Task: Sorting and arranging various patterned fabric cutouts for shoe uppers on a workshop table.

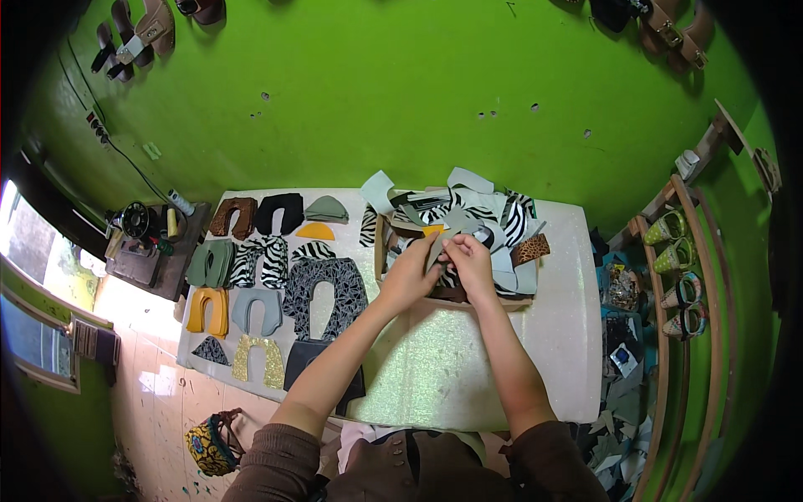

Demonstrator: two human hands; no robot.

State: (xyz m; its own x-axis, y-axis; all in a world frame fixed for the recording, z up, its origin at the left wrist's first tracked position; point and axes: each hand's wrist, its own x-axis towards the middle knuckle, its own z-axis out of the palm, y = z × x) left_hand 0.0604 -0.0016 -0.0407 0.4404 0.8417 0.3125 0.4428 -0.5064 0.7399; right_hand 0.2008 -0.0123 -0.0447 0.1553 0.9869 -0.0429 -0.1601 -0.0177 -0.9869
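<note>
Both hands meet above a shallow box (pixel 450 302) heaped with cut pieces of sheet material. My left hand (pixel 408 274) is closed on a small grey-green piece (pixel 437 245). The fingers of my right hand (pixel 470 266) are pinched at the right side of that same piece, which the hands partly cover. Zebra-striped scraps (pixel 516 219), a leopard-print scrap (pixel 530 248), a yellow scrap (pixel 432 229) and pale grey scraps (pixel 471 181) stick out around the hands, some past the box's rim.
Left of the box, stacked U-shaped cut-outs (pixel 207 311) and half-round pieces (pixel 315 231) lie in rows on the pale table (pixel 502 368). A small dark side table (pixel 150 268) holds tools. Shoes (pixel 669 227) hang on a wooden rack at right; scraps (pixel 623 410) cover the floor beside it.
</note>
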